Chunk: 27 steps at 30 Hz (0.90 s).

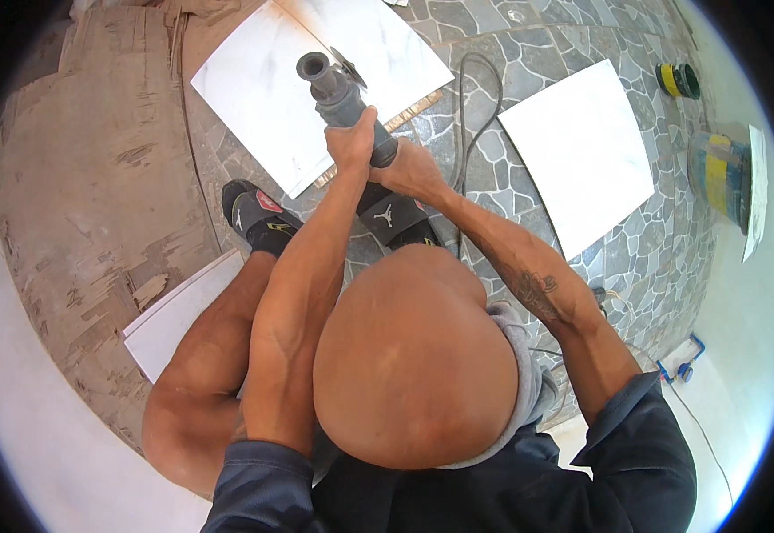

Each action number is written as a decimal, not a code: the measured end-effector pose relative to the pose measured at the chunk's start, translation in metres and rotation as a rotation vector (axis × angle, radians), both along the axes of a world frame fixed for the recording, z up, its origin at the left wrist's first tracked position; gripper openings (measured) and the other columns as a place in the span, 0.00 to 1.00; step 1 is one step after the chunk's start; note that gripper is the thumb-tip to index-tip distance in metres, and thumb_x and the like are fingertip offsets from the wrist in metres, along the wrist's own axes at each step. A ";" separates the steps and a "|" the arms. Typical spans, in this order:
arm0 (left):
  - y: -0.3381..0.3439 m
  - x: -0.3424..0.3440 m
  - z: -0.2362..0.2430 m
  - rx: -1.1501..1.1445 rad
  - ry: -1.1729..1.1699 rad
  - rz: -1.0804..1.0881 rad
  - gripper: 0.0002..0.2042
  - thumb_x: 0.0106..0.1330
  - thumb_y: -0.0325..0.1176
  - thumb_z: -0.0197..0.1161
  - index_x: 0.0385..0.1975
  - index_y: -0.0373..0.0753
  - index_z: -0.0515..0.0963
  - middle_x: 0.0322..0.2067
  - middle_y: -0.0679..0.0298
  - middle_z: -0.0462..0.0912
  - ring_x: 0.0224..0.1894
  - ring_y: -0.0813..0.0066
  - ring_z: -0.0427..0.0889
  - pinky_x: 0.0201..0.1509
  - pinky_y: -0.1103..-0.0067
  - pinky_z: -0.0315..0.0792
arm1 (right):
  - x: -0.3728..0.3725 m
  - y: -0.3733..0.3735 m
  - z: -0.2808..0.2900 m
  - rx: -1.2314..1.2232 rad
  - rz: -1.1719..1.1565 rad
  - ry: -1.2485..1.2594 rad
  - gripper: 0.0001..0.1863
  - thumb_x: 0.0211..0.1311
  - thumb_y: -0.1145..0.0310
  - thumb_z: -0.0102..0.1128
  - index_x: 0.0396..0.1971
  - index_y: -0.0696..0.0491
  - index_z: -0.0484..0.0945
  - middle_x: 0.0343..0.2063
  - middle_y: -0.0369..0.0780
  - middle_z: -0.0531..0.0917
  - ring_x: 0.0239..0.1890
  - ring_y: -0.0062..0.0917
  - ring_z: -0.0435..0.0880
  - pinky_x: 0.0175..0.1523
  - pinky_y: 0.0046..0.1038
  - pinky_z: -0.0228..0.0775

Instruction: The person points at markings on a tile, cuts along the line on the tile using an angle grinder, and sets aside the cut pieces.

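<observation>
My left hand [351,142] is wrapped round the body of a grey-green angle grinder [341,105]. My right hand [406,171] grips the tool's rear, just behind and to the right. The thin disc [349,66] lies over a white marbled tile [245,98] along a line with an orange-brown stain. Beneath that tile is a piece of light wood [415,110]. A sandalled foot [387,213] sits under my hands, and the other foot [254,213] is left of it.
A white tile [575,151] lies at right on stone-patterned flooring, with a power cord [462,115], a small green bucket [678,82] and a larger container [715,182] nearby. Worn boards [67,195] and another white tile [174,320] are at left. My bare knee fills the lower middle.
</observation>
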<state>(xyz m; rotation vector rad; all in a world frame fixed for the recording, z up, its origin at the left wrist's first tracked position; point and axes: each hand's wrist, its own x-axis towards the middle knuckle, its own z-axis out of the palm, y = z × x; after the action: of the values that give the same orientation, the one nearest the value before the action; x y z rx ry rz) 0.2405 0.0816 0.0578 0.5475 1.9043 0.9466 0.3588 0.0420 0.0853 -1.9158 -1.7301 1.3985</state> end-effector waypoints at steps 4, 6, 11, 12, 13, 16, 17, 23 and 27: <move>-0.006 -0.006 0.000 -0.025 0.025 0.029 0.19 0.53 0.39 0.74 0.32 0.26 0.83 0.34 0.57 0.86 0.34 0.71 0.82 0.42 0.72 0.75 | -0.005 -0.001 0.018 -0.023 0.019 0.062 0.35 0.40 0.44 0.74 0.33 0.65 0.82 0.31 0.57 0.85 0.39 0.49 0.87 0.43 0.42 0.77; -0.007 -0.008 -0.002 -0.025 0.045 0.022 0.19 0.53 0.39 0.74 0.33 0.26 0.83 0.34 0.57 0.86 0.35 0.71 0.82 0.42 0.72 0.75 | -0.006 0.000 0.027 -0.036 0.031 0.070 0.34 0.40 0.45 0.74 0.34 0.64 0.81 0.32 0.56 0.85 0.39 0.49 0.86 0.44 0.42 0.77; -0.008 -0.002 -0.006 0.002 0.014 0.005 0.18 0.54 0.38 0.73 0.33 0.26 0.83 0.35 0.57 0.86 0.35 0.72 0.82 0.41 0.72 0.75 | 0.001 -0.003 0.030 -0.036 0.017 0.047 0.34 0.41 0.45 0.73 0.35 0.64 0.81 0.33 0.56 0.85 0.40 0.49 0.86 0.46 0.41 0.77; -0.009 -0.001 -0.005 -0.011 0.004 -0.001 0.18 0.54 0.38 0.73 0.33 0.26 0.83 0.35 0.57 0.86 0.35 0.72 0.82 0.41 0.72 0.75 | 0.002 -0.003 0.031 -0.040 0.011 0.051 0.34 0.41 0.45 0.73 0.36 0.64 0.81 0.33 0.56 0.85 0.40 0.49 0.86 0.46 0.41 0.77; -0.010 -0.003 -0.006 -0.021 -0.001 -0.005 0.18 0.55 0.38 0.73 0.33 0.26 0.83 0.35 0.57 0.86 0.34 0.72 0.82 0.41 0.72 0.75 | 0.001 -0.004 0.031 -0.038 0.011 0.055 0.34 0.41 0.45 0.73 0.36 0.64 0.81 0.33 0.56 0.85 0.40 0.49 0.86 0.46 0.41 0.77; -0.012 -0.006 -0.007 0.005 -0.013 0.018 0.25 0.47 0.44 0.75 0.33 0.24 0.82 0.35 0.47 0.86 0.39 0.61 0.86 0.48 0.69 0.76 | -0.001 -0.006 0.029 -0.058 0.008 0.030 0.36 0.40 0.45 0.74 0.37 0.64 0.81 0.34 0.56 0.85 0.40 0.49 0.86 0.47 0.41 0.77; -0.013 -0.006 -0.005 0.003 -0.013 0.018 0.25 0.47 0.44 0.75 0.33 0.24 0.82 0.35 0.47 0.86 0.39 0.61 0.86 0.48 0.69 0.76 | -0.001 -0.007 0.028 -0.073 0.009 0.042 0.37 0.40 0.44 0.74 0.37 0.65 0.80 0.34 0.56 0.85 0.41 0.49 0.86 0.47 0.41 0.77; -0.016 0.003 -0.005 0.004 -0.009 0.023 0.18 0.54 0.38 0.73 0.33 0.26 0.83 0.34 0.56 0.86 0.34 0.71 0.82 0.40 0.72 0.75 | 0.006 -0.012 0.009 -0.086 0.031 0.037 0.40 0.39 0.43 0.75 0.37 0.69 0.78 0.33 0.60 0.84 0.41 0.51 0.86 0.48 0.42 0.78; -0.020 -0.001 -0.010 -0.030 0.008 0.003 0.22 0.50 0.42 0.74 0.34 0.25 0.82 0.36 0.51 0.86 0.37 0.65 0.84 0.45 0.71 0.75 | 0.006 -0.015 0.012 -0.089 0.039 0.038 0.40 0.39 0.44 0.75 0.38 0.70 0.77 0.34 0.61 0.84 0.41 0.52 0.86 0.48 0.42 0.78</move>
<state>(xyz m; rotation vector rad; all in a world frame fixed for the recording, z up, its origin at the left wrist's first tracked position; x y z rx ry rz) 0.2397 0.0619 0.0482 0.5313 1.9238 0.9183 0.3644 0.0274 0.0975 -1.8967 -1.7241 1.5401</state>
